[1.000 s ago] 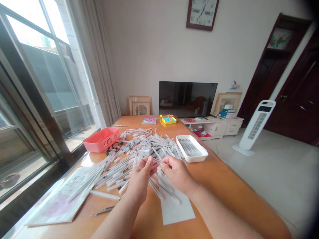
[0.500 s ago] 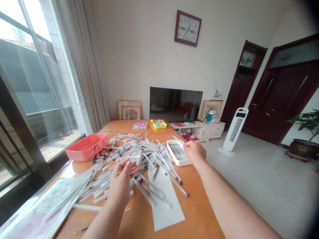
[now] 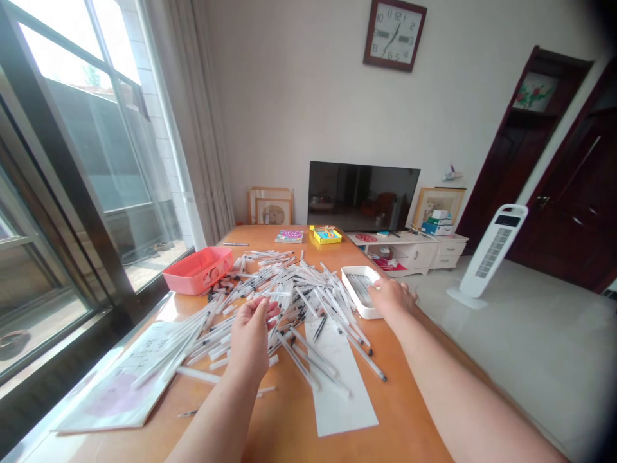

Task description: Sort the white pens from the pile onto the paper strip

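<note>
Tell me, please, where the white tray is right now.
In the head view, the white tray sits right of centre on the table, beside the pile of pens, the right hand at its right edge.

Bare left hand (image 3: 249, 326) and right hand (image 3: 394, 299), bare forearms (image 3: 222, 404) slimmer at the wrists (image 3: 252, 366)

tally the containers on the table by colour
Red: 1, the bin beside the pile of pens
White: 1, the tray at the right hand
Yellow: 1, the small box toward the far end of the table
Total: 3
</note>
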